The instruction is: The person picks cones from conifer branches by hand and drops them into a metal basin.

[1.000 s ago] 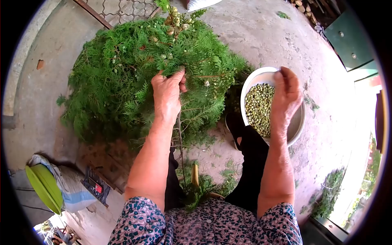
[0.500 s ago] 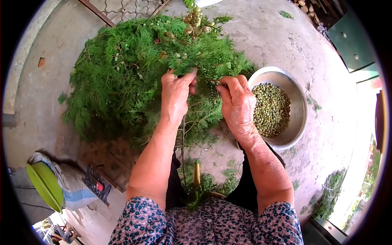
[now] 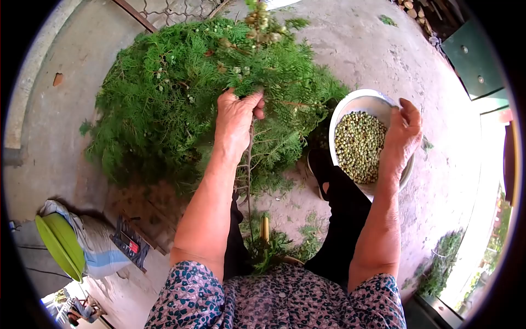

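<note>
My left hand (image 3: 236, 118) is closed around a leafy conifer branch (image 3: 249, 164), whose bare brown stem hangs down below my fist. Clusters of pale round cones (image 3: 260, 24) sit near the top of the branch, slightly blurred. My right hand (image 3: 402, 134) is at the right rim of a metal bowl (image 3: 359, 101), its fingers curled over the edge and its thumb on the inner side. Inside the bowl lies a heap of small green-brown cones or seeds (image 3: 359, 145). A large pile of green conifer branches (image 3: 159, 104) spreads in front of me and to the left.
A lime-green basin (image 3: 60, 247) leans by a grey-and-blue sack (image 3: 101, 255) at lower left. Beside it is a dark device with red buttons (image 3: 130, 247). Green sprigs (image 3: 444, 260) lie at right. A green cabinet (image 3: 474, 57) and stacked logs (image 3: 413, 8) stand at upper right.
My right hand has left the branch and moved right to the bowl's far rim. The bowl and its contents have shifted slightly left. My left hand stays on the branch.
</note>
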### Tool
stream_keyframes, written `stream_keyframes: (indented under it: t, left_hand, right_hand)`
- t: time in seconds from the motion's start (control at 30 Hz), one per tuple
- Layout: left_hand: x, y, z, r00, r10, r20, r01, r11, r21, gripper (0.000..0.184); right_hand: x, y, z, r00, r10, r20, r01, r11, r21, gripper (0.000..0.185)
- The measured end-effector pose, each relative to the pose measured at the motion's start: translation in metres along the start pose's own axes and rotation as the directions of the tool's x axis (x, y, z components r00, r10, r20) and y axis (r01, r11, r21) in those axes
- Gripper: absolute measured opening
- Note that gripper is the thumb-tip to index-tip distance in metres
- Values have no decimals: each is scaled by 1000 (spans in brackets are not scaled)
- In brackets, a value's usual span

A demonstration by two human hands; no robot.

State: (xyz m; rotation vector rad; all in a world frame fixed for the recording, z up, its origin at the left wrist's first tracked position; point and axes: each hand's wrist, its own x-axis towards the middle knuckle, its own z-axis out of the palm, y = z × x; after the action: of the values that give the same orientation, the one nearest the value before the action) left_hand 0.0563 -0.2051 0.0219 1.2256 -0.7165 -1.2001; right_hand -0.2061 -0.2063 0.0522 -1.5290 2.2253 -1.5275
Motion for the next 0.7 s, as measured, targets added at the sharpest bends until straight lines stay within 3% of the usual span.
stream_keyframes:
  t: [0.07,0.1,0.17,0.2,0.23,0.27,0.33,0.37,0.43,0.47,0.5,0.57,0.6,0.7]
  left_hand:
    - [-2,2,4,996,-51,70,50,999,17,72]
    - [-5,3,8,995,-67,69,61,994,89,71]
    - [-8,-1,14,994,-46,97,31,988,154,52]
    - [-4,-7,13,983,-50,174,5,968,252,29]
    - [-10,-1,19,987,-32,155,-30,924,382,16]
    - [-10,-6,21,982,-11,189,-68,911,407,15]
    - [-11,-16,26,967,33,254,-133,912,388,14]
    - [-14,-17,31,954,46,297,-144,937,319,9]
    - [-14,-25,31,909,132,395,-307,853,423,4]
    - [-2,-56,27,895,237,379,-330,922,203,5]
    - [-2,-57,30,895,237,379,-330,922,203,5]
    - [-2,-58,31,934,113,340,-183,966,181,7]
    - [-9,-41,31,928,60,367,-234,862,450,6]
    - [-17,-10,32,921,-7,389,-207,838,505,9]
  right_hand:
    - [5,3,-2,997,-18,-73,17,1000,-5,24]
    - [4,1,-2,994,-52,-98,53,999,3,24]
    - [-9,-13,7,994,-62,-95,88,948,307,21]
    - [-18,-24,11,995,-73,-68,94,917,388,17]
    - [-30,-40,13,998,-58,14,44,865,501,14]
    - [-41,-45,15,977,-187,100,108,844,525,17]
    - [-56,-63,17,900,-313,303,82,806,587,27]
    - [-60,-62,24,842,-408,353,161,815,557,37]
    - [-62,-74,23,704,-544,457,306,813,495,46]
    - [-62,-72,25,662,-538,522,342,836,428,47]
    - [-63,-68,29,619,-524,585,381,851,361,48]
    - [-65,-60,35,603,-534,593,423,844,330,39]
    - [-66,-55,37,647,-539,539,375,841,391,33]
    - [-68,-54,37,718,-498,487,304,853,424,17]
